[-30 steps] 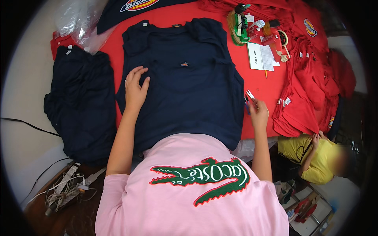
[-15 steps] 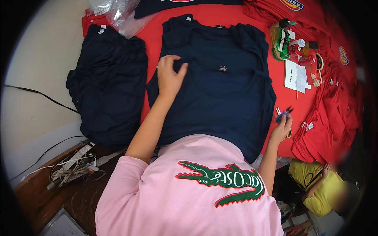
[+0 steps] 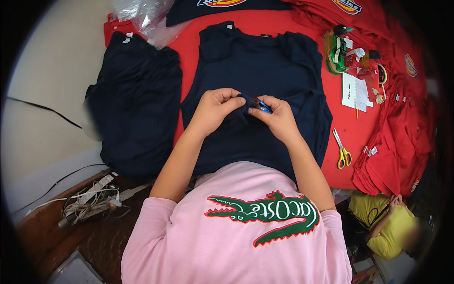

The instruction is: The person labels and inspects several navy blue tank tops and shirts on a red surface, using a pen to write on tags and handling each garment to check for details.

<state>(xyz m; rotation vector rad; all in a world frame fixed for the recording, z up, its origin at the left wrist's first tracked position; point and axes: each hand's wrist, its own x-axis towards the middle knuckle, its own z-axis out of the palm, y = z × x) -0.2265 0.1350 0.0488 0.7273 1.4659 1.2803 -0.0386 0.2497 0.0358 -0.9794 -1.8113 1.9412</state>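
A navy shirt (image 3: 257, 61) lies spread out in front of me on the red-covered table (image 3: 309, 19). My left hand (image 3: 213, 111) is closed, pinching a lifted fold of its fabric between thumb and fingers. Right beside it, my right hand (image 3: 280, 122) grips small blue thread snips (image 3: 265, 108). Their dark blades point left, close against the pinched cloth; the exact spot at their tips is hidden by fingers and folds.
Left lies a pile of navy garments (image 3: 137, 104). Yellow-handled scissors (image 3: 344, 154) rest at the right, near red garments (image 3: 385, 151), a notepad (image 3: 350, 90) and a green basket (image 3: 335, 54). Clear plastic (image 3: 146, 19) is at the back. A person in yellow (image 3: 390, 236) is at the lower right.
My right hand has brought the snips from above the scissors to the middle of the shirt. My left hand has moved right and nearer, and now pinches the cloth.
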